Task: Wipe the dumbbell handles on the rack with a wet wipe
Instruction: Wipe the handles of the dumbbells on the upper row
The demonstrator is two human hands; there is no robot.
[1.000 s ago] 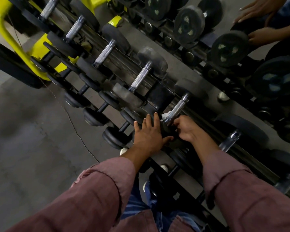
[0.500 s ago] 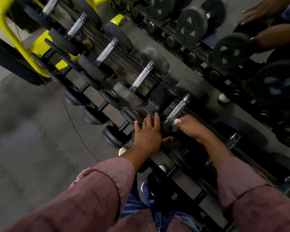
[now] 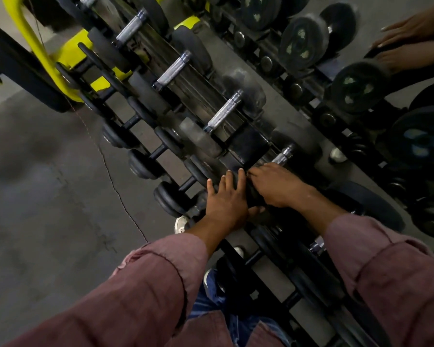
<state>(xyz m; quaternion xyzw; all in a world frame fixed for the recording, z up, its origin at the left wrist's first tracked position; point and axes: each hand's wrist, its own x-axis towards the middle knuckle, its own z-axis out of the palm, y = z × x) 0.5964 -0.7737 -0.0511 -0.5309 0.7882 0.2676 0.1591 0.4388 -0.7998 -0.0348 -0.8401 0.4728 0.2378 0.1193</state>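
Diagonally, from upper left to lower right of the frame, runs the dumbbell rack [image 3: 238, 136], its upper tier holding dumbbells with knurled steel handles. Near frame centre, the left hand [image 3: 227, 205] lies flat on the rubber head of the nearest dumbbell [image 3: 253, 196], fingers straight and slightly spread, steadying it. Just right of it, the right hand [image 3: 277, 185] curls round the lower end of that dumbbell's handle [image 3: 283, 156]; only the handle's upper end shows. The wet wipe is hidden, presumably under those fingers. Wiping this handle looks to be the step in hand; next, a stroke up toward the bare end.
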